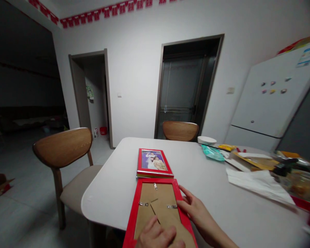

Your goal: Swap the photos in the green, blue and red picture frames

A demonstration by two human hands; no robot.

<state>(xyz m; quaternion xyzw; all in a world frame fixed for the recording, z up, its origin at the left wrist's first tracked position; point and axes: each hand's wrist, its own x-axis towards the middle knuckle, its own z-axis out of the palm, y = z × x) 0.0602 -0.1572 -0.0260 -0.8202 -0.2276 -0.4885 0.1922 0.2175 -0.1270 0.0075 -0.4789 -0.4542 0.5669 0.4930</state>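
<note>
A red picture frame [132,220] lies face down at the table's near edge, its brown backing board [150,193] and small metal clips showing. My right hand [196,210] grips its right side, thumb over the red border and fingers along the edge. Over the lower part of the backing is my left hand [160,237], its fingers curled and one fingertip touching the board; whatever they may hold is hidden. A dark slit and a short dark mark show in the board. Just beyond lies a second red frame [155,160], face up, with a photo of people in it.
The white table [113,182] carries a white bowl [206,140], a teal plastic packet [213,152], a white paper sheet [258,184] and clutter on the right. Wooden chairs stand at the left [64,146] and the far side [180,131]. A white fridge [271,96] stands at the right.
</note>
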